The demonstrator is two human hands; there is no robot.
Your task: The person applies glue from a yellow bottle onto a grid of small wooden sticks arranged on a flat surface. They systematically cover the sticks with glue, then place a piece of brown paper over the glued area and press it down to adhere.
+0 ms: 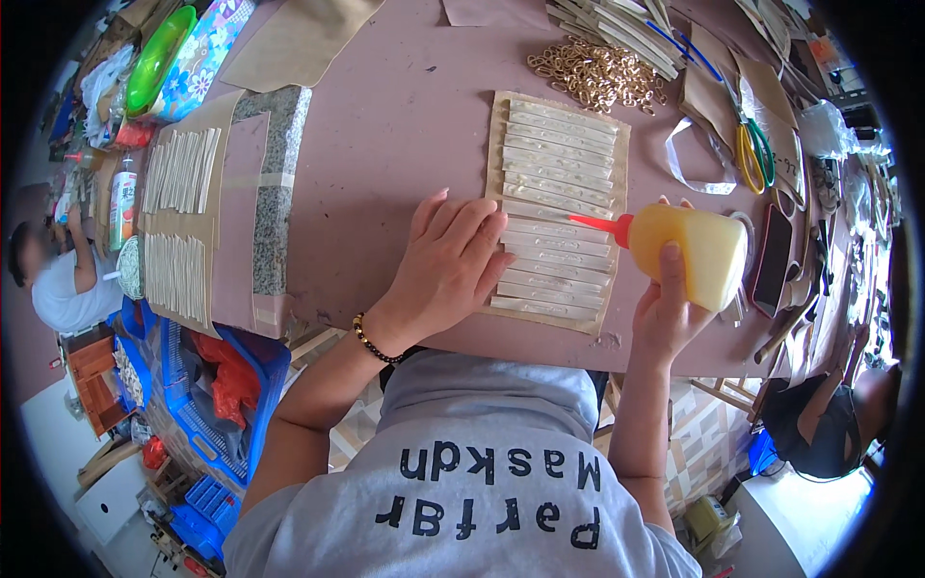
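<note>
My left hand (446, 262) lies flat, fingers spread, on the left edge of a tan card (497, 144) that carries several pale strips (559, 183) in a row. My right hand (665, 308) grips a yellow squeeze bottle (689, 252) with a red nozzle; the nozzle tip points left over the strips in the middle of the card. A beaded bracelet (371, 342) is on my left wrist.
A pile of gold chain links (597, 75) lies behind the card. Scissors with yellow and green handles (752, 154) and a dark phone (773, 258) lie at right. More strips on tan cards (178, 173) rest at left. A blue crate (236, 405) stands below the table edge. Other people sit at both sides.
</note>
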